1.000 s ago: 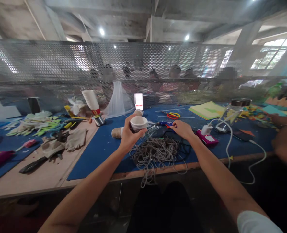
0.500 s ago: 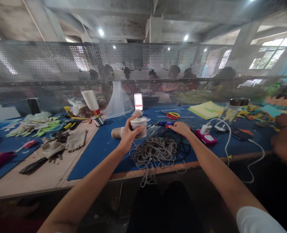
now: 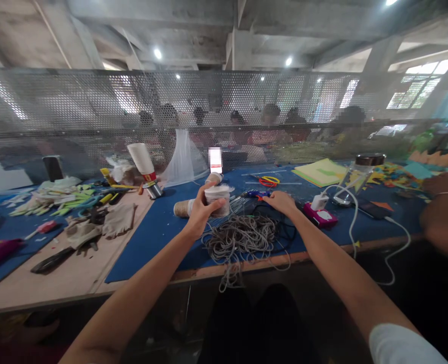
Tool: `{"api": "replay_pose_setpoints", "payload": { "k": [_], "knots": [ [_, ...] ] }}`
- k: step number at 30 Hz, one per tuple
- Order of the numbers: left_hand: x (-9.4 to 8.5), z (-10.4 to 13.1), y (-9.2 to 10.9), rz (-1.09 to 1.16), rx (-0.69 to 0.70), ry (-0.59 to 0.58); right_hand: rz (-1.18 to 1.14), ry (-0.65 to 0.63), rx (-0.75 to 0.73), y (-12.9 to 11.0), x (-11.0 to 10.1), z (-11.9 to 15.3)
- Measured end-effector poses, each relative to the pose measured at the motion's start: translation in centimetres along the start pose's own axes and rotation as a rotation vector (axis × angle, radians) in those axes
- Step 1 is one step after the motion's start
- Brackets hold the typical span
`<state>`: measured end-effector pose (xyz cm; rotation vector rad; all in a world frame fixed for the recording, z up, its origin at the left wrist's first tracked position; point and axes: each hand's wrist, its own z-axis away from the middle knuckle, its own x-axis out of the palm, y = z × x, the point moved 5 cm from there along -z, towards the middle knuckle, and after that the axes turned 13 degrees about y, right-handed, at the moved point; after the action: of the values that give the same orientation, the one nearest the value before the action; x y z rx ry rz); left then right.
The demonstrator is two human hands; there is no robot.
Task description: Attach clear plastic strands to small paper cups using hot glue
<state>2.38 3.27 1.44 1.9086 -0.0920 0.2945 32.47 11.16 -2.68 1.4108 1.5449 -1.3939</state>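
My left hand (image 3: 199,215) is wrapped around a white cup-shaped piece (image 3: 217,201) with a fuzzy rim, held just above the table. My right hand (image 3: 281,203) grips a blue glue gun (image 3: 257,193) with an orange trigger, its nozzle pointing left toward the cup-shaped piece. Below and between both hands lies a tangled heap of grey cord (image 3: 242,237). A brown twine spool (image 3: 181,209) rests on its side left of my left hand, and another spool (image 3: 214,178) shows just behind the cup-shaped piece.
On the left lie work gloves (image 3: 118,220), with a stack of paper cups (image 3: 142,157) beyond. Scissors (image 3: 268,181) and yellow paper sheets (image 3: 320,173) are at the back. On the right are a magenta power block (image 3: 320,215), a white cable and a glass jar (image 3: 355,177). A co-worker's arm (image 3: 444,215) is at far right.
Both my hands keep the same holds and nearly the same places. The co-worker's arm at far right has shifted slightly.
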Motion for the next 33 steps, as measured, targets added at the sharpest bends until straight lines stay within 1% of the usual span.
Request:
{"api": "replay_pose_setpoints", "payload": {
  "k": [7, 11, 15, 17, 19, 22, 24, 26, 27, 28, 29, 30, 33],
  "knots": [
    [0.1, 0.0, -0.1, 0.031, -0.025, -0.023, -0.006, 0.033, -0.035, -0.2, 0.1, 0.2],
    [-0.1, -0.1, -0.3, 0.007, -0.003, -0.016, -0.022, 0.146, -0.042, -0.1, -0.9, -0.2],
    [-0.1, -0.1, -0.4, -0.062, 0.035, -0.019, -0.070, 0.282, -0.074, 0.1, -2.5, -2.1],
    [0.0, 0.0, -0.1, -0.113, 0.077, -0.035, -0.094, 0.326, -0.090, 0.0, -2.9, -3.3],
    [0.1, 0.2, 0.5, -0.177, 0.152, -0.042, -0.131, 0.342, -0.114, -0.5, -3.1, -4.2],
    [0.3, 0.6, 1.3, -0.275, 0.280, -0.022, -0.230, 0.315, -0.203, -2.4, -3.3, -4.2],
    [0.5, 0.8, 1.8, -0.338, 0.361, 0.001, -0.362, 0.247, -0.330, -4.3, -3.7, -2.9],
    [0.5, 0.9, 2.1, -0.365, 0.429, 0.040, -0.755, 0.093, -0.563, -6.9, -4.8, -0.2],
    [0.5, 1.0, 2.2, -0.373, 0.451, 0.054, -0.876, 0.032, -0.656, -8.0, -5.6, 1.5],
    [0.5, 1.0, 2.3, -0.377, 0.466, 0.061, -0.943, 0.002, -0.722, -8.9, -6.3, 3.1],
    [0.5, 1.1, 2.3, -0.381, 0.475, 0.061, -0.969, -0.001, -0.768, -9.7, -6.9, 4.7],
    [0.5, 1.1, 2.3, -0.383, 0.483, 0.058, -0.982, 0.040, -0.799, -10.4, -7.6, 6.1],
    [0.6, 1.4, 2.5, -0.379, 0.503, 0.036, -0.962, 0.209, -0.808, -11.8, -8.6, 8.9]
  ]
}}
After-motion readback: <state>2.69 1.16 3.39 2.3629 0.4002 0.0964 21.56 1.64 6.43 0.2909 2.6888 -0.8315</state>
